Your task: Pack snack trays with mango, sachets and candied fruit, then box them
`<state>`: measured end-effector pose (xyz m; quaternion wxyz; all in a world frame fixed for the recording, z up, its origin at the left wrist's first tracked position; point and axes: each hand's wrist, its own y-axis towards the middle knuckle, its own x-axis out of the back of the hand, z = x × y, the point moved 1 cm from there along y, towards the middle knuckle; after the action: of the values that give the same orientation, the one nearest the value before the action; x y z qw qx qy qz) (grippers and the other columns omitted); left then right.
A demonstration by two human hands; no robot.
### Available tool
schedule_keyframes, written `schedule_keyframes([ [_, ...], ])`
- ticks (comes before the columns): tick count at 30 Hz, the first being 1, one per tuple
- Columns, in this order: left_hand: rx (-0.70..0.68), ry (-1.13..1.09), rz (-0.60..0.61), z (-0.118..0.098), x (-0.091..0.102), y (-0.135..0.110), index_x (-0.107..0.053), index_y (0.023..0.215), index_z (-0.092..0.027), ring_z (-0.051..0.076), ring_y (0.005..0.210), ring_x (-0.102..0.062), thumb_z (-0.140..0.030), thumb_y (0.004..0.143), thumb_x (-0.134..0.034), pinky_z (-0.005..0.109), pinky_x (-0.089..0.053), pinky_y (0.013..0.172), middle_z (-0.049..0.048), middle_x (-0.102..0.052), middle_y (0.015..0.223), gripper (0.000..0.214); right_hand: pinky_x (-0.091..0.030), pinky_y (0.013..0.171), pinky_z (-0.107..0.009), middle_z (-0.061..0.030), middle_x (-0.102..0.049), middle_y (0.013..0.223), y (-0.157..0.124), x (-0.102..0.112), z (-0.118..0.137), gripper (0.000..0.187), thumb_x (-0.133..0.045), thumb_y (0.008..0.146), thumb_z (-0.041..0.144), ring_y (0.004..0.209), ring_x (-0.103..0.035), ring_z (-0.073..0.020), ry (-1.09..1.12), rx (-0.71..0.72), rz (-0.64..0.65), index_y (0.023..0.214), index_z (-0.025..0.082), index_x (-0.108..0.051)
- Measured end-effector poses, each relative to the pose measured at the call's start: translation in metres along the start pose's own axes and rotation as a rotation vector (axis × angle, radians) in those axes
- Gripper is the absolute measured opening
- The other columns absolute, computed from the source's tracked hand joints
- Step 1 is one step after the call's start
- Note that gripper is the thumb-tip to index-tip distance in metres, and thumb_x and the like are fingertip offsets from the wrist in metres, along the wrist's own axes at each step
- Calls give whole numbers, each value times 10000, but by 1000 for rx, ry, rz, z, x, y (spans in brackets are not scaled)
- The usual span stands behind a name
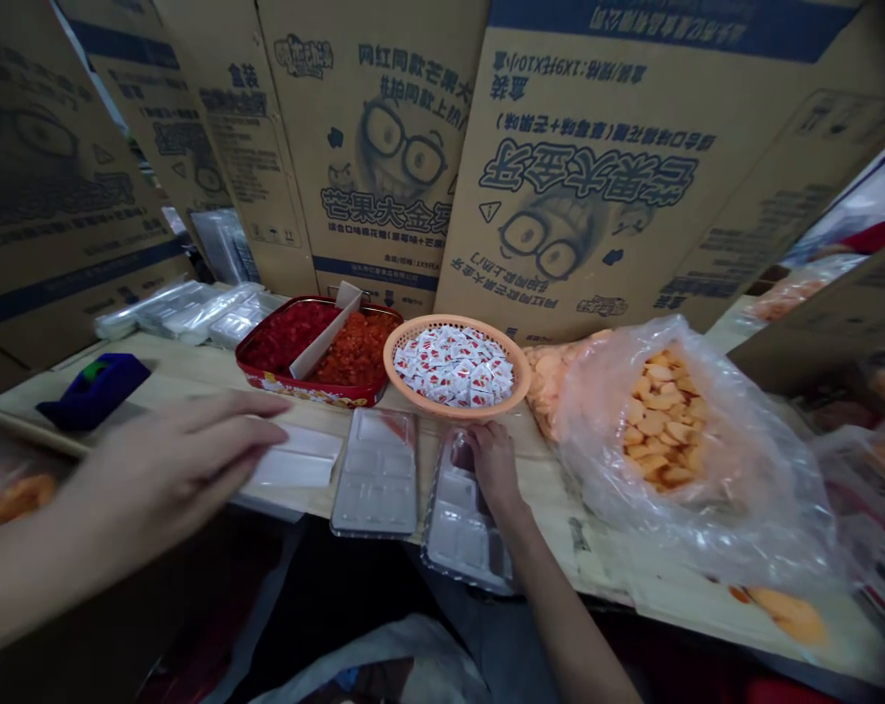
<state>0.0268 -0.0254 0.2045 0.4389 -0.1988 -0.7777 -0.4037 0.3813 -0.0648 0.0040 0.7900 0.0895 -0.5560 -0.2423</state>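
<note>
My left hand [185, 455], blurred by motion, reaches in from the left with its fingers stretched out. Its fingertips are over the left end of a white folded sheet [302, 458], which looks sharp and still. Beside the sheet lies a clear compartmented plastic tray [376, 479] with an orange-red patch in its far right part. A second clear tray [461, 533] is to its right, jutting past the table edge. My right hand [495, 460] curls over this tray's far right end, fingers closed; what they hold is hidden. Small white-and-red packets [453, 367] fill the orange basket [394, 376] just beyond.
A red tin [361, 396], split by a divider, holds red and orange shredded food. Blue tape dispenser [94, 386] and plastic packs [193, 308] are at left. An open bag [750, 489] of orange slices [666, 420] stands right. Cardboard boxes [581, 196] wall the back.
</note>
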Motion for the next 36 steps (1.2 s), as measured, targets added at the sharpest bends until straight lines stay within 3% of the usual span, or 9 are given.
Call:
schedule_keyframes([
  [3, -129, -11, 104, -24, -48, 16, -646, 872, -291, 107, 866, -598, -238, 771, -504, 215, -443, 760, -60, -651, 1009, 182, -378, 773, -318, -100, -587, 884, 0, 0, -1, 270, -397, 848, 218, 852, -486, -211, 53, 1, -53, 885, 122, -646],
  [7, 59, -330, 265, -34, -113, 18, -617, 844, -222, 126, 866, -588, -143, 774, -457, 229, -441, 772, 14, -642, 943, 191, -377, 774, -321, -95, -586, 868, 1, -1, -1, 284, -386, 849, 222, 847, -478, -212, 71, 5, -98, 880, 127, -653],
  [12, 237, -535, 269, -42, -188, 6, -601, 876, -183, 146, 873, -570, -124, 753, -462, 258, -434, 788, 40, -624, 909, 195, -379, 758, -313, -82, -593, 845, 1, -1, -1, 267, -398, 849, 196, 830, -475, -207, 63, 38, -119, 895, 143, -655],
  [16, 334, -612, 231, -58, -230, 4, -580, 1022, -190, 165, 904, -563, -148, 737, -498, 284, -443, 798, 57, -604, 988, 300, -376, 760, -319, -96, -589, 831, 0, -1, 0, 230, -431, 839, 187, 821, -470, -212, 4, 42, -82, 851, 123, -652],
  [19, 372, -559, 201, -68, -246, 10, -512, 1169, -175, 224, 1082, -498, -195, 700, -564, 368, -393, 927, 109, -549, 1155, 473, -367, 764, -340, -117, -586, 896, 1, -1, 1, 210, -473, 824, 195, 874, -470, -237, -76, -36, -31, 933, 126, -640],
  [24, 237, -448, 311, -78, -253, 14, -374, 1315, -140, 277, 1265, -337, -230, 700, -592, 439, -280, 1038, 168, -374, 1376, 659, -359, 747, -315, -103, -599, 875, 4, -1, 2, 185, -481, 824, 168, 858, -494, -219, -109, -52, 101, 890, 149, -652],
  [31, 252, -465, 307, -78, -262, 5, -293, 1359, -182, 272, 1304, -280, -209, 738, -567, 466, -258, 1052, 163, -315, 1415, 679, -376, 765, -309, -92, -599, 835, 3, 0, -2, 196, -456, 821, 141, 844, -486, -214, -5, 35, -59, 826, 134, -653],
  [36, 270, -577, 287, -81, -265, 7, -220, 1390, -198, 239, 1337, -197, -145, 726, -563, 442, -212, 1080, 130, -231, 1456, 749, -377, 797, -310, -112, -596, 907, 5, -1, -3, 217, -441, 819, 123, 889, -478, -218, -35, 47, -20, 891, 111, -647],
])
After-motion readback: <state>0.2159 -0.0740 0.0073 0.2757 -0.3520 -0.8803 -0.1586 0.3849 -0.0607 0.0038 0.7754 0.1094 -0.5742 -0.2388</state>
